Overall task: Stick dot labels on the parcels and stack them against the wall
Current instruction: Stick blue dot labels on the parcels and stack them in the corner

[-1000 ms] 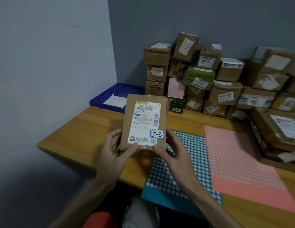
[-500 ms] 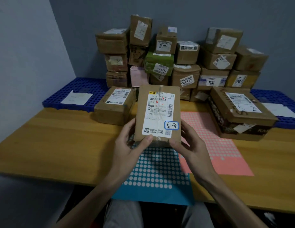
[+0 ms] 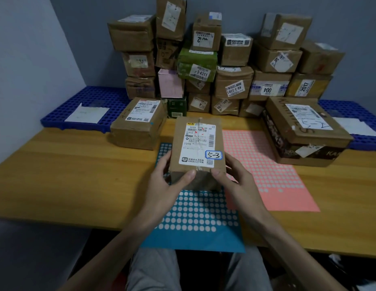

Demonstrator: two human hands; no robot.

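The left hand point(image 3: 164, 185) and the right hand point(image 3: 235, 181) clasp one small brown parcel point(image 3: 196, 152) from either side, thumbs pressed on its near face, fingers closed round its flanks. The parcel is carried above the blue dot sheet point(image 3: 195, 215), near the table's point(image 3: 57, 175) front edge at mid-width, shipping label up.

Risk: no dot label is discernible on the parcel; stacking it now would probably skip a step. Grip is at the near end only, so the far end may dip and slip.

At the left rear lies a blue grid mat point(image 3: 86, 99); beside it, a loose brown box point(image 3: 138, 122). The pink dot sheet point(image 3: 266, 166) lies right of centre. A large dark box point(image 3: 304, 129) stands at the right rear. The wall stack point(image 3: 224, 64) is tall and uneven; the loose boxes narrow access, and a careless placement could topple it.
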